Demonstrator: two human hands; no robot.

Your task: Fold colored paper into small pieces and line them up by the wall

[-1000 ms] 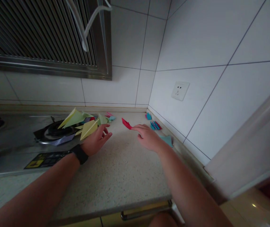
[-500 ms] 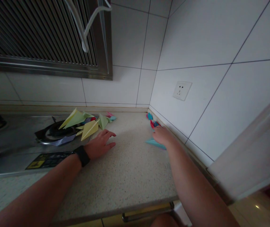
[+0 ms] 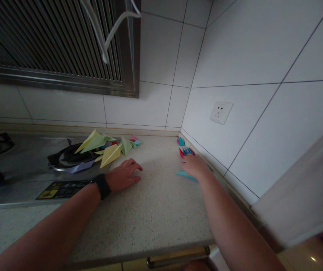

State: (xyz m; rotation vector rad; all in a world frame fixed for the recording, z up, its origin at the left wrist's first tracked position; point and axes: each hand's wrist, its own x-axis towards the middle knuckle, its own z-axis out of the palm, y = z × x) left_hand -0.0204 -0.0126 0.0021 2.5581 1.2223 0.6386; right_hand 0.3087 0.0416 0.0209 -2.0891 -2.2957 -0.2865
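Red pointed folded-paper piece [image 3: 181, 153]: a second ago out on the middle of the tabletop at the right hand's fingertips; now at the left end of the small cluster by the right wall.
What the shift means: the red piece appears to have been brought in with the other small pieces, leaving the big folded ones apart on the left.
Right hand [image 3: 195, 165]: palm down just on the near side of the cluster; its fingertips are partly hidden, so whether they grip anything cannot be told.
Left hand [image 3: 124, 175]: low over the tabletop, loosely spread, holding nothing; a black wristband [image 3: 103, 187] circles its wrist.
Right-hand cluster: small blue and red folded-paper pieces [image 3: 188, 151], with a blue and pink folded-paper piece [image 3: 181, 141] farther off, near the corner, and a light-blue pointed paper sheet [image 3: 186, 175] nearer, partly under the right hand.
Left-hand pile: a yellow paper plane [image 3: 110, 155], pale green paper folds [image 3: 92, 142] and a lilac paper piece [image 3: 79, 167], around the black burner.
Tabletop [image 3: 150, 210]: pale, speckled stone, meeting a steel gas stove [image 3: 31, 154] on the left.
Room: white tiled walls [image 3: 161, 41], a ribbed metal range hood [image 3: 51, 49] far left, a white socket [image 3: 221, 112] on the right wall.
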